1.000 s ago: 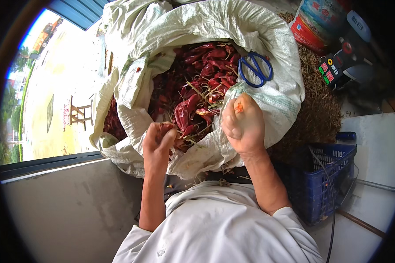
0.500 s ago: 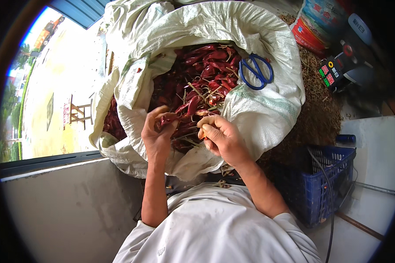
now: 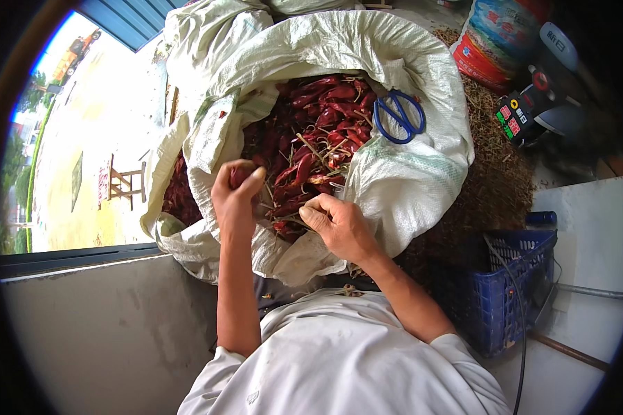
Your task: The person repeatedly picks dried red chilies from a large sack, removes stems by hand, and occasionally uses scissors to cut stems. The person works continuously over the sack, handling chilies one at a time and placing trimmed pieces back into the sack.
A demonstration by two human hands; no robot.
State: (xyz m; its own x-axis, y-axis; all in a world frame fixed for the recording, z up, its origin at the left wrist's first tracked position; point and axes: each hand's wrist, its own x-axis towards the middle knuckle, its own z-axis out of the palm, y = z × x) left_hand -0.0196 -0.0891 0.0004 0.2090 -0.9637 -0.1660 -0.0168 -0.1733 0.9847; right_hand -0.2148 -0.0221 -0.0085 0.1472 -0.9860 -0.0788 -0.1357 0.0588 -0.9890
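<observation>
A large white woven sack (image 3: 412, 187) with a folded-down rim holds many dried red chillies (image 3: 325, 104) with pale stalks. My left hand (image 3: 235, 194) is at the left of the opening, its fingers curled around a dark red chilli (image 3: 242, 176). My right hand (image 3: 339, 228) is at the lower part of the opening, thumb and forefinger pinched together; what they hold, if anything, is hidden. Blue-handled scissors (image 3: 405, 121) lie on the sack's folded rim at the upper right.
More chillies (image 3: 176, 183) show at the left. A blue plastic crate (image 3: 502, 311) with a cable across it stands at lower right, a red-and-blue bag (image 3: 491, 48) and a dark appliance (image 3: 540, 104) at upper right. A window sill (image 3: 83, 259) runs along the left.
My left hand has moved up and left with a chilli in its fingers. My right hand came down from beside the scissors toward the middle and now sits slightly lower, still closed.
</observation>
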